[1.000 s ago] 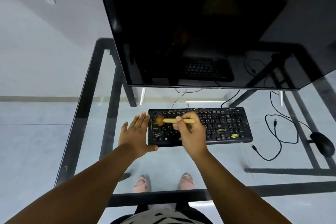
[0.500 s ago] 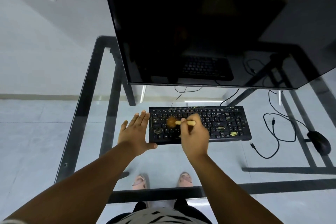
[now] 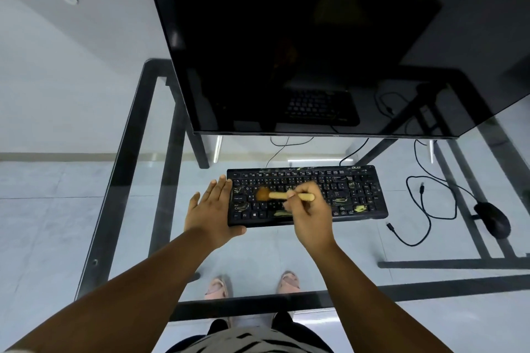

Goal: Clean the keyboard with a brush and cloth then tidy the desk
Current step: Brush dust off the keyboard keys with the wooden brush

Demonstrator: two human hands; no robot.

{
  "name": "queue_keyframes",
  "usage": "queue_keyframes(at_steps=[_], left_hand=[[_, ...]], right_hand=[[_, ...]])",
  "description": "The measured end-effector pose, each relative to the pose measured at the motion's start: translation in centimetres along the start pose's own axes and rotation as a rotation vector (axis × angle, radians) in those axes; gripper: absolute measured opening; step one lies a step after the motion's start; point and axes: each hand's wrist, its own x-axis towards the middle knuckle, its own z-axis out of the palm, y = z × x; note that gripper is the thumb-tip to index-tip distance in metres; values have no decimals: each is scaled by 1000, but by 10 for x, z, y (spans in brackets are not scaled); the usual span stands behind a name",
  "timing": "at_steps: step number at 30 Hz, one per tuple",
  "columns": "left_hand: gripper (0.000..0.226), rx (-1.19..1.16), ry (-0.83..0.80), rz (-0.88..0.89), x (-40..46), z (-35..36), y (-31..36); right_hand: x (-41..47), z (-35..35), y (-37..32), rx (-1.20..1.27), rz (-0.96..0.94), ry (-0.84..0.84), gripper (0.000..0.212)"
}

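Glass-topped desk (image 3: 134, 186) with a dark metal frame fills the view; the floor and your feet show through the pane. A large black monitor (image 3: 286, 43) stands at the far side, its screen glossy and dark, mirroring the keys below. The keyboard (image 3: 355, 189) lies flat on the glass, just nearer than the monitor and about mid-desk: a black rectangular slab of matte plastic, white legends on the keys, with yellowish smears and specks across several keys, heaviest toward its right half and along the near row. A thin black cable (image 3: 424, 209) loops on the glass to the right of it, and a black rounded mouse (image 3: 493, 219) sits near the right edge. Your left hand (image 3: 210, 213) lies flat and spread, fingers straight, its fingertips against the keyboard's left edge and its thumb along the near-left corner. Your right hand (image 3: 308, 209) has its fingers curled, pinching the brush (image 3: 279, 195) by its pale wooden handle; the handle lies roughly level, pointing right. The brown bristle tuft points left and is blurred over the left-centre keys; actual contact with them cannot be told.
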Motion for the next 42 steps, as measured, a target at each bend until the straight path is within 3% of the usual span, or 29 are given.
queue_keyframes(at_steps=[2,4,6,8,10,12,15,17,19,21,23,27,29,31,34,36,40,42], left_hand=[[112,-10,2,-5,0,1,3],[113,-18,12,-8,0,2,6],[113,-17,22,-6,0,2,10],[115,-13,34,-8,1,3,12],[116,-11,38,-13,2,2,15],[118,-11,45,-15,4,2,21],[119,5,48,-1,5,2,26],[119,-4,54,8,7,2,32],[119,-4,54,15,10,1,38],[120,1,50,24,13,2,46],[121,4,50,31,15,4,54],[121,23,38,50,19,7,66],[122,31,21,51,21,7,72],[122,37,13,55,22,8,80],[122,74,-12,71,24,9,91],[122,94,-26,78,26,9,99],[123,96,-49,76,30,10,114],[123,98,-55,83,32,10,121]], right_hand=[[-1,-5,5,-114,-12,-7,15],[1,-11,10,-203,-19,145,16],[1,-18,11,-122,-13,210,16],[1,-21,9,-36,-3,107,17],[1,-26,11,-111,-8,35,18],[4,-34,15,-213,3,134,16],[8,-41,14,-115,0,294,11],[13,-45,13,-31,-6,209,11],[15,-48,14,-100,-18,116,13],[17,-52,17,-214,-18,196,13],[17,-57,17,-168,-12,289,8],[18,-65,24,-170,-40,133,11],[19,-72,28,-271,-20,221,11],[20,-80,30,-206,3,302,10],[22,-86,34,-46,15,145,10],[20,-91,35,-76,11,91,12],[22,-105,39,-130,52,335,10],[25,-114,41,-62,59,294,11]])
